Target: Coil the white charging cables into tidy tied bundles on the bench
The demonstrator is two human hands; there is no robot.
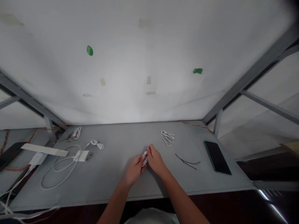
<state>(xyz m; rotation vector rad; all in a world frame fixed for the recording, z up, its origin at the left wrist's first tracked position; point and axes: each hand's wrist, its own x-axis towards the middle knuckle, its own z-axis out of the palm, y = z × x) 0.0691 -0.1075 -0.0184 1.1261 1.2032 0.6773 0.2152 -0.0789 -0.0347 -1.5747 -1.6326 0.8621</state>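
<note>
Btwn L hand (135,168) & R hand (155,158), white cable (145,160) held, partly hidden

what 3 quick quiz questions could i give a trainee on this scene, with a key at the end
1. What is held between the left hand and the right hand?
2. True or false: the black-screened device lies to the left of both hands.
3. Which lies nearer the back wall: the looped white cable or the thin black ties?

Key:
1. A small white cable bundle.
2. False; it lies to their right.
3. The looped white cable.
</note>
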